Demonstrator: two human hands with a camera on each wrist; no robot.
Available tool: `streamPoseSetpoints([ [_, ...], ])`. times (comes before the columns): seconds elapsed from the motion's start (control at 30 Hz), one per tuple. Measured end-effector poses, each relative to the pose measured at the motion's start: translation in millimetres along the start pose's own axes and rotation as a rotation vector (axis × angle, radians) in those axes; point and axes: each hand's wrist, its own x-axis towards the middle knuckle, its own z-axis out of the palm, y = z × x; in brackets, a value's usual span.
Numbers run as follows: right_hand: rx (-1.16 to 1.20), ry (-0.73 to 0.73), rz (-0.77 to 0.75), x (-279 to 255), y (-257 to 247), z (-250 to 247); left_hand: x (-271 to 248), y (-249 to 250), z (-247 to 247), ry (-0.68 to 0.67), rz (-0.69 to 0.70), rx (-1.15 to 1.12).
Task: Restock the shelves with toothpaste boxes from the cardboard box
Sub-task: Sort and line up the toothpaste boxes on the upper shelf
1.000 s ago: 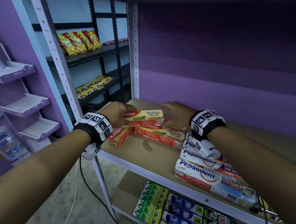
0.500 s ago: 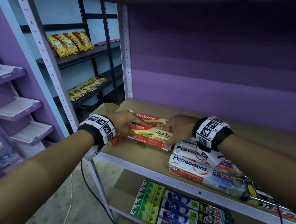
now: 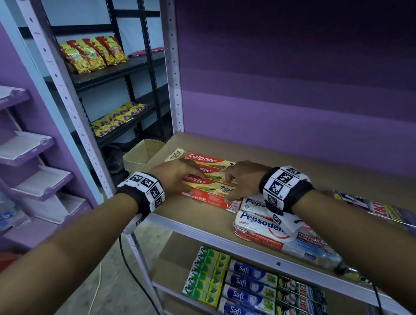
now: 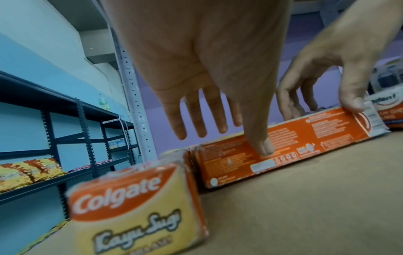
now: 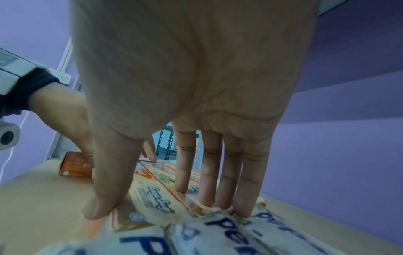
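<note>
Centre of the head view: Colgate boxes lie flat, side by side on the brown shelf, long sides touching, red/yellow faces up. Left hand rests on the left end of the row, fingers straight and spread, thumb tip touching the front box's orange side panel. Right hand rests on the right end, fingers straight and close together on the box tops, thumb down over the front box's end. Neither hand is curled round anything. Left wrist view, lower left: another Colgate pack stands close to the lens, just left of the row.

Right of the row, touching its end: wrapped Pepsodent packs under the right wrist. Further right on the same shelf, more packs, blurred. Lower shelf, bottom centre: green boxes, blue Safi boxes, dark boxes beside them. Behind the shelf's left edge: open cardboard box. Upper left: black rack with snack bags. Purple wall behind.
</note>
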Motion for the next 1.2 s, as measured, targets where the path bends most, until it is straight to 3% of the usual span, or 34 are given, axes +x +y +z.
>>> streamPoseSetpoints([
  [0.1,0.012,-0.017,0.018,3,-4,-3,-5,-13,-4,0.031,-0.091,0.022],
  [0.3,0.008,-0.061,0.043,7,-10,-11,-27,-49,-6,0.045,-0.514,0.124],
  [0.53,-0.016,-0.081,0.037,6,-15,-15,-29,-59,1,0.102,-0.676,-0.022],
  [0.77,-0.007,-0.071,0.043,5,-15,-12,-33,-63,-3,0.149,-0.708,0.056],
  [0.97,-0.011,-0.055,0.031,6,-13,-9,-47,-65,-18,0.282,-0.657,0.054],
  [1.2,0.043,-0.018,0.003,10,1,-5,-60,-50,-48,0.342,-0.333,-0.014],
])
